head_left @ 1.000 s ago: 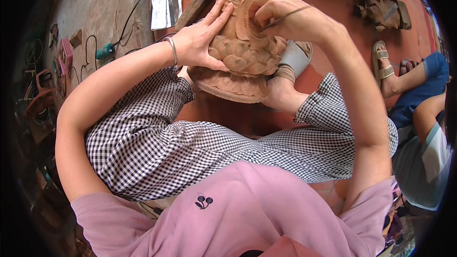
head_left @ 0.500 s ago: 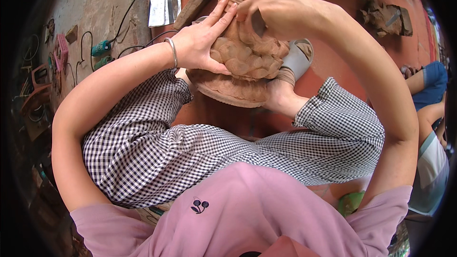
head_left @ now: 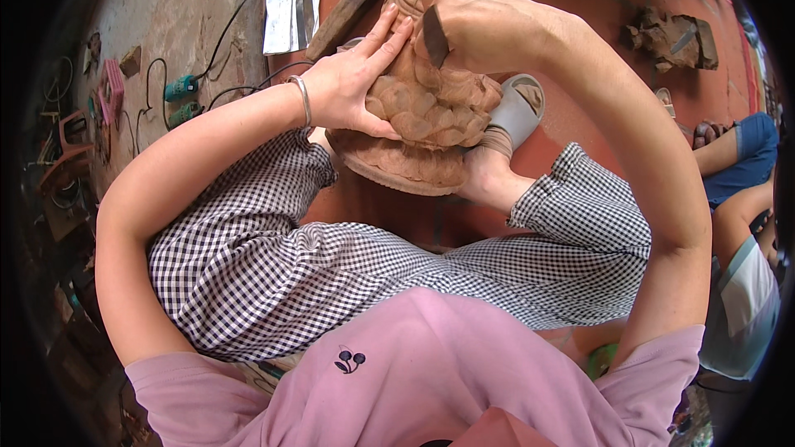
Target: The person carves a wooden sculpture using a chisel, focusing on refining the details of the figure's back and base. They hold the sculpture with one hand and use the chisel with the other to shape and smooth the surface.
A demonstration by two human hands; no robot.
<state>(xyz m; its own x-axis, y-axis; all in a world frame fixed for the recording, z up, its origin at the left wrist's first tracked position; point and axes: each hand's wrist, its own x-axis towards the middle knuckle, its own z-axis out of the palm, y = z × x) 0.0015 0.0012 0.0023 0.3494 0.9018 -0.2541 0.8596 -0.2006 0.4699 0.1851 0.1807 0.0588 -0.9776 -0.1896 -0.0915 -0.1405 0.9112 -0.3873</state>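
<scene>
A brown carved wooden statue (head_left: 422,112) stands between my feet, with rounded, petal-like lobes above a broad base (head_left: 397,167). My left hand (head_left: 358,87) rests on its left side, fingers stretched toward the upper part and thumb spread down over the lobes. At the statue's upper right, my right hand (head_left: 484,25) is closed on a thin, dark, curved piece that looks like sandpaper (head_left: 435,37). Its fingertips are largely hidden behind the back of the hand.
A white sheet with a dark strip (head_left: 291,8) and a long wooden piece (head_left: 360,4) lie beyond my left hand. Green power tools (head_left: 180,88) with black cords are at left. A rough wood chunk (head_left: 675,40) lies at right, near another person's legs (head_left: 737,161).
My right hand has shifted slightly down and left along the statue, turning so the dark piece shows more upright. The left hand keeps its place on the carving.
</scene>
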